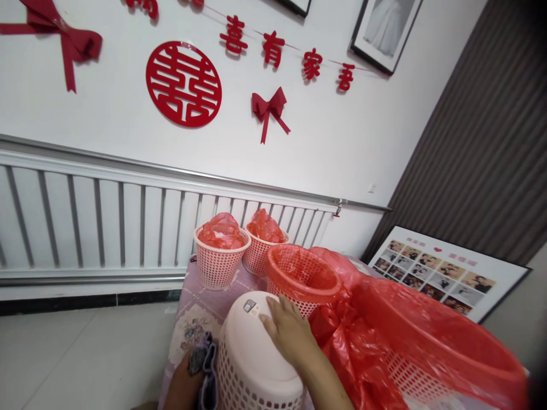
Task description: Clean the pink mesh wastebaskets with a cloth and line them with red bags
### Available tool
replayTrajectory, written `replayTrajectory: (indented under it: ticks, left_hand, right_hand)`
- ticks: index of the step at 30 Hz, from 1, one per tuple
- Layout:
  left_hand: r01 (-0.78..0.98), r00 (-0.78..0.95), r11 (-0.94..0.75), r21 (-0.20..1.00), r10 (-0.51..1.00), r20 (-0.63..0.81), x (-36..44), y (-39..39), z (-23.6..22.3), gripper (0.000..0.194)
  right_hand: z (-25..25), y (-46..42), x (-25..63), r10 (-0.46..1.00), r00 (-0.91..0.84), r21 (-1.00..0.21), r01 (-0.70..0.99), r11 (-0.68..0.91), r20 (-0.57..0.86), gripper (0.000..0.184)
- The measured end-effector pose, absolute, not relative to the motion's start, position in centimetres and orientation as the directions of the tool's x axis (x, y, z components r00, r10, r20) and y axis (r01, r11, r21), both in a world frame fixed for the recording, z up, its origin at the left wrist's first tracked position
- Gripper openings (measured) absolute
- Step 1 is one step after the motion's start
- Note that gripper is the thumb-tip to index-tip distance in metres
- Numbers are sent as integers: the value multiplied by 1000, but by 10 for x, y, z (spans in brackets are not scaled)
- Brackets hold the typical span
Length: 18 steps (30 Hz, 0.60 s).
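A pale pink plastic basket with holes in its sides is upside down in front of me, a small label on its base. My right hand rests on that base with fingers spread. At the basket's left side, my left hand is closed around a folded purple-grey cloth; its fingers are mostly hidden. Just right of the upturned basket lies a roll of red plastic bags, with loose red film spreading from it. Behind it stands a basket lined with red plastic.
Two small baskets holding red plastic, one nearer and one farther, stand at the back. A large red-lined basket takes up the right. A patterned cloth covers the table. Beyond are a radiator and a photo board.
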State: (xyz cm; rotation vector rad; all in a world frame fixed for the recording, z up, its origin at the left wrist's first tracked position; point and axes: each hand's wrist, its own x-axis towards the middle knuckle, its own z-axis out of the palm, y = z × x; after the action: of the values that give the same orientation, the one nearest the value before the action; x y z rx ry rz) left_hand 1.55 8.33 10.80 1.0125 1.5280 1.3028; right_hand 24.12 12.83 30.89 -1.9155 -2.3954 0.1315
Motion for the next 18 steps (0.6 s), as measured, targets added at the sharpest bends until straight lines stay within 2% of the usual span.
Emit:
replayTrajectory:
  ticks: [3, 5, 8, 11, 16, 18]
  left_hand:
    - [-18, -373, 32, 999, 927, -36, 22, 83, 163, 68]
    - [-27, -366, -42, 999, 930, 30, 25, 84, 193, 71]
    - [11, -328, -111, 994, 938, 108, 27, 92, 208, 71]
    - [-10, -269, -66, 998, 961, 61, 26, 102, 180, 68]
    - [77, -233, 124, 989, 967, -103, 18, 99, 85, 65]
    - [135, -195, 82, 987, 979, -55, 14, 90, 53, 62]
  right_hand:
    - [308, 128, 243, 977, -214, -118, 970, 213, 10, 63]
    - [308, 128, 244, 978, -208, -123, 970, 208, 12, 63]
    - [308, 127, 243, 977, -212, -117, 970, 212, 15, 61]
    - [307, 127, 244, 975, -222, -110, 969, 222, 15, 61]
    - [304, 138, 255, 955, -295, -147, 943, 298, 40, 61]
    - [303, 147, 262, 937, -344, -180, 920, 349, 62, 61]
